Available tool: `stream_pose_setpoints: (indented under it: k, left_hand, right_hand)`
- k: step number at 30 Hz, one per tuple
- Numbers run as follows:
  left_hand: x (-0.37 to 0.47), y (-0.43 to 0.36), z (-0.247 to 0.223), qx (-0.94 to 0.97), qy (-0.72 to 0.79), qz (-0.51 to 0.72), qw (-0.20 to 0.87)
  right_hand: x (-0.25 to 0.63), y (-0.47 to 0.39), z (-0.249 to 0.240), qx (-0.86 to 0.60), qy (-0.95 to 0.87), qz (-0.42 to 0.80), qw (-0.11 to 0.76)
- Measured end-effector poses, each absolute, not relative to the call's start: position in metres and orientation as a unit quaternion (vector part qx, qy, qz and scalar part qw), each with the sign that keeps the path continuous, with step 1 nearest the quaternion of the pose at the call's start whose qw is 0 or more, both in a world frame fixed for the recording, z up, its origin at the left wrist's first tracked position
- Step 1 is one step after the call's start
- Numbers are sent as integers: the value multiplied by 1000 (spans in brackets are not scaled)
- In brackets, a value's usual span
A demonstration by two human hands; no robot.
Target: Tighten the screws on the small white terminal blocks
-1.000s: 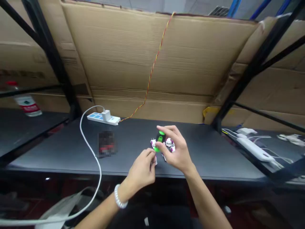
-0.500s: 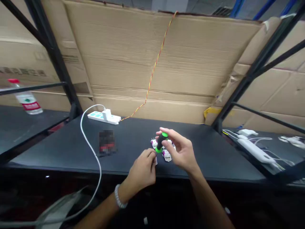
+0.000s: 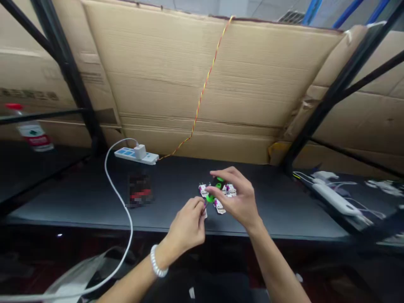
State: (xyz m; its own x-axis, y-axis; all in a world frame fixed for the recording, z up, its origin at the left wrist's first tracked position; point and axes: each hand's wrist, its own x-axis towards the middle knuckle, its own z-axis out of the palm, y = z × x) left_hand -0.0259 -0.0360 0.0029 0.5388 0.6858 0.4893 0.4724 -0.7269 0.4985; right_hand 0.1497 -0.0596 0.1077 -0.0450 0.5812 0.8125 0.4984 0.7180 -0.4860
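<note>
My right hand (image 3: 237, 197) is closed around the handle of a green and black screwdriver (image 3: 210, 198), tilted with its shaft running down to the left. The shaft ends at the fingertips of my left hand (image 3: 188, 223), which pinch a small white part (image 3: 205, 213) mostly covered by the fingers. Whether the tip sits in a screw is hidden. Several small white and purple pieces lie on the black table around the screwdriver, among them one nearer piece (image 3: 219, 207), one at the left (image 3: 203, 190) and one at the right (image 3: 231, 190). A coiled pale bracelet circles my left wrist.
A white power strip (image 3: 148, 158) with a plugged-in charger stands at the back left of the table (image 3: 176, 176), its white cable looping toward me. A blurred dark and red object (image 3: 140, 191) lies nearby. Black frame posts flank both sides; cardboard (image 3: 158, 75) closes the back.
The screwdriver handle has tilted further to the right, and my right fingers have shifted around it. My left hand stays nearly where it was. The camera view has shifted slightly.
</note>
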Motion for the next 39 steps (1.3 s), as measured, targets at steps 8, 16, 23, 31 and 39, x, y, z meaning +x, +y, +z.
stream_pose_setpoints:
  k: [8,16,23,31,39]
  left_hand:
    - [-26,-36,2,865,336,342,145]
    - [-26,-36,1,867,335,339,148]
    - [-26,-36,3,865,335,340,156]
    - [-26,-37,2,867,337,338,143]
    - [-26,-36,2,867,334,339,147]
  right_hand:
    - [148,-61,106,-350,-739,136,559]
    - [149,-62,103,-338,-740,162,558]
    - [144,-57,97,-388,-689,31,611]
    - [147,-55,93,-359,-693,125,612]
    - [146,-60,91,-312,-725,151,595]
